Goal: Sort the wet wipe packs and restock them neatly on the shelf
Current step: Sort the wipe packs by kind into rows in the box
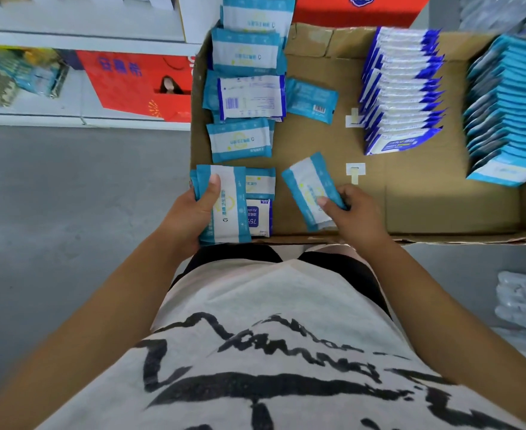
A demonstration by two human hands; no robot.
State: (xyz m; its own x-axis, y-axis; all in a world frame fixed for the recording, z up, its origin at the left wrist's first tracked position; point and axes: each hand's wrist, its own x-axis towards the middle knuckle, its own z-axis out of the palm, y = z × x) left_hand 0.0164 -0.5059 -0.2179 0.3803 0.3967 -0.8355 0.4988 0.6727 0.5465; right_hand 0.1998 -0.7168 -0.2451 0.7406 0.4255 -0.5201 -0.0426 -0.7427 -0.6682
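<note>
Now left hand clamps the teal stack; right hand pinches one pack (seemingly matching): lay it on squarely, edges flush.

1 L hand, 1 R hand, 1 cardbd box, 1 dark-blue pk row, 1 teal pk row.

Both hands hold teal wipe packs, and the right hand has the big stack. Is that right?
Not quite. The head view shows the left hand gripping the stack of teal packs; the right hand holds just a single teal pack.
</note>
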